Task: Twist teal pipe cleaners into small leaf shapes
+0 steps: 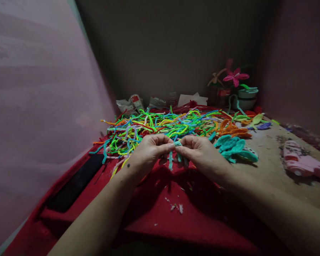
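My left hand [150, 151] and my right hand [198, 151] meet over a red cloth [160, 209], both pinched on a short teal pipe cleaner [171, 158] whose ends hang down between them. Just behind the hands lies a big heap of pipe cleaners [160, 126] in several colours. To the right of my right hand rests a pile of teal bent pieces [233, 147], with orange pieces [233, 129] behind them.
A pink glue gun [304, 163] lies on the wooden table at the right. At the back right stand a pink flower [236, 76] and a pale bowl [247, 96]. Crumpled packets [130, 104] sit at the back. A wall closes the left side.
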The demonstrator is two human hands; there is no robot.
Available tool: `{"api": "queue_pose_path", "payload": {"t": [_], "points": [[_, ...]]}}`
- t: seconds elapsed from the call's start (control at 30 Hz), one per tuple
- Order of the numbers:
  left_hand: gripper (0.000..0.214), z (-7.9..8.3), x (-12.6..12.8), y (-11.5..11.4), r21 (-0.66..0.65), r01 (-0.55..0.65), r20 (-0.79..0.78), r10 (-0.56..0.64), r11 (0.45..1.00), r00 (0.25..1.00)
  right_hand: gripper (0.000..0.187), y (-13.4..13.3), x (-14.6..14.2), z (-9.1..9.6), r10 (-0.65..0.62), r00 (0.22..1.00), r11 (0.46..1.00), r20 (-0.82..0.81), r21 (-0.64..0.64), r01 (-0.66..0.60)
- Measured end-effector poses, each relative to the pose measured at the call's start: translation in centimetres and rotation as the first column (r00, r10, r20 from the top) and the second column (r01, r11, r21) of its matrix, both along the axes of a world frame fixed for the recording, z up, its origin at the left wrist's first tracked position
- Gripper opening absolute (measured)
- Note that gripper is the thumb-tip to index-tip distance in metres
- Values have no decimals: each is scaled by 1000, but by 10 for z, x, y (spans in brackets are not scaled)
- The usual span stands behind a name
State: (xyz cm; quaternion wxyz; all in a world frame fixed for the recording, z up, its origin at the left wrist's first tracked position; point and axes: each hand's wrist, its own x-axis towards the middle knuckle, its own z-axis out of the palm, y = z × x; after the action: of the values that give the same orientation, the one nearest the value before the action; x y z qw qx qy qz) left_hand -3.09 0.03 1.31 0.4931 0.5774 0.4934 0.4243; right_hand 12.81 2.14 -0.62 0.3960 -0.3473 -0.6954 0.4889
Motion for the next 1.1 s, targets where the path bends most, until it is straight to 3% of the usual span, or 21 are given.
{"api": "queue_pose_path", "payload": {"t": [0.17, 0.67, 0.93, 1.1], "points": [[16, 1, 3, 0, 37, -16, -36, 18, 999, 999, 2, 1, 0, 0, 75, 991, 988, -114, -127, -89], [6, 4, 11, -4, 25, 8, -362, 1, 1000, 932, 10, 0, -6, 0, -40, 975, 928, -221, -370, -46], [11, 6, 8, -2, -14, -36, -286, 31, 999, 958, 10, 5, -1, -5, -50, 930, 912, -364, -396, -106], [15, 6, 9, -2, 43, -57, -281, 66, 997, 957, 7, 6, -1, -6, -30, 934, 894, -357, -428, -135]]}}
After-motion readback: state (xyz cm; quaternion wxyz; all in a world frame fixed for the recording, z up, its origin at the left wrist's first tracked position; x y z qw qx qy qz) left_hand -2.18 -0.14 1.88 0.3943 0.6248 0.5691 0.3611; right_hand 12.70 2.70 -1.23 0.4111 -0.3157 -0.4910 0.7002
